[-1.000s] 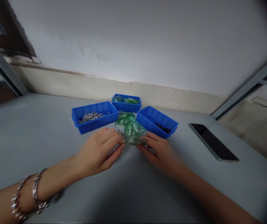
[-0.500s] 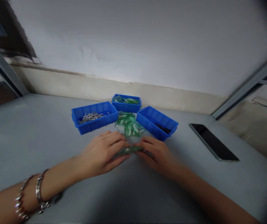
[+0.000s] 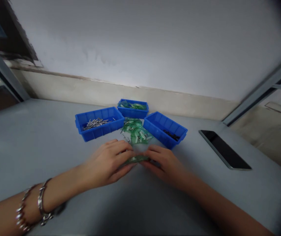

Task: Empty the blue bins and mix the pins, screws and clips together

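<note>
My left hand (image 3: 108,162) and my right hand (image 3: 166,162) meet low over the grey table (image 3: 44,141), each pinching one end of a small green plastic bag (image 3: 135,159) held flat between them. Just beyond my fingers lies a pile of green bags with small metal parts (image 3: 135,131). Behind that pile stand three blue bins: the left bin (image 3: 98,131) holds silver metal pins, the middle bin (image 3: 132,113) holds green bags, the right bin (image 3: 165,131) holds a few dark small parts.
A black phone (image 3: 224,149) lies face up on the table to the right. A pale wall with a ledge rises right behind the bins. Metal frame bars slant at the far left and far right.
Both hands pulled one green bag off the pile toward me and lowered it close to the table. The pile and bins stayed put.
</note>
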Available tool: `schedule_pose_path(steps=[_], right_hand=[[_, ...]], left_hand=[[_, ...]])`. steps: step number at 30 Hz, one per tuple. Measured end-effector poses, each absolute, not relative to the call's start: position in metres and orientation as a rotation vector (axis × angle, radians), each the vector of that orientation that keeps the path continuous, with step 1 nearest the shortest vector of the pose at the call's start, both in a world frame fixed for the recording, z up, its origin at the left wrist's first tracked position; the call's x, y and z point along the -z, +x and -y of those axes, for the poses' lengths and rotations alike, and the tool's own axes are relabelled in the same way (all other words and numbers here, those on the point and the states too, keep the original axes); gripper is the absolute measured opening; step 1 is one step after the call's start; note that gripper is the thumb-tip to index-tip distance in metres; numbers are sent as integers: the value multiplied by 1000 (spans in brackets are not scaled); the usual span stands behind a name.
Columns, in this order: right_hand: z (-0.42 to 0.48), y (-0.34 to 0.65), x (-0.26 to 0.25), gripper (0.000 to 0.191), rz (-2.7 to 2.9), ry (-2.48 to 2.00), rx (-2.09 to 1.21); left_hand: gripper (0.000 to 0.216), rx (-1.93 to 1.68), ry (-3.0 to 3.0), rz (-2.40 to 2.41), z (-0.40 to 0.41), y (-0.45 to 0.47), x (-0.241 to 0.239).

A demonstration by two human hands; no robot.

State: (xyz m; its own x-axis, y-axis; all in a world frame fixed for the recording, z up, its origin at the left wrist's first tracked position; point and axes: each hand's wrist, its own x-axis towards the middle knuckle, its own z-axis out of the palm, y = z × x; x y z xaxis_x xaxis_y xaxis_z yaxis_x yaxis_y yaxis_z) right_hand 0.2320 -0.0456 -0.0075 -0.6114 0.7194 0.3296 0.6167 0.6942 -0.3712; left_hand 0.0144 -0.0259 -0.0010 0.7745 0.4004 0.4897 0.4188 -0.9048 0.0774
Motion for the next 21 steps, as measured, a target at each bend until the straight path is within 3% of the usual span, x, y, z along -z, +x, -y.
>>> schedule_pose_path(steps=[21], right_hand=[[45, 233, 8, 23, 2451, -1028, -357]], left_hand=[[21, 809, -2924, 627, 25, 13, 4]])
